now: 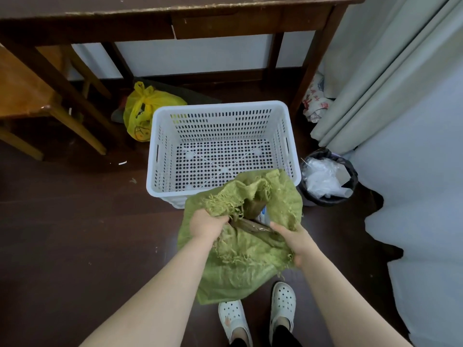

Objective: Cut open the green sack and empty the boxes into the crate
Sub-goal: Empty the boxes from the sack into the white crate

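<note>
Now, in the head view, your left hand (205, 225) grips the frayed cut edge of the green sack (240, 261), and your right hand (298, 242) clutches the opposite edge. The sack hangs open at the near corner of the white crate (218, 104), which holds no boxes. I judge the cutting is done; next you must tip the mouth over the rim.

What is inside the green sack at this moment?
Through the open mouth of the green sack show brown plastic wrapping and a corner of a white-and-blue box. The cloth hides everything else.
</note>
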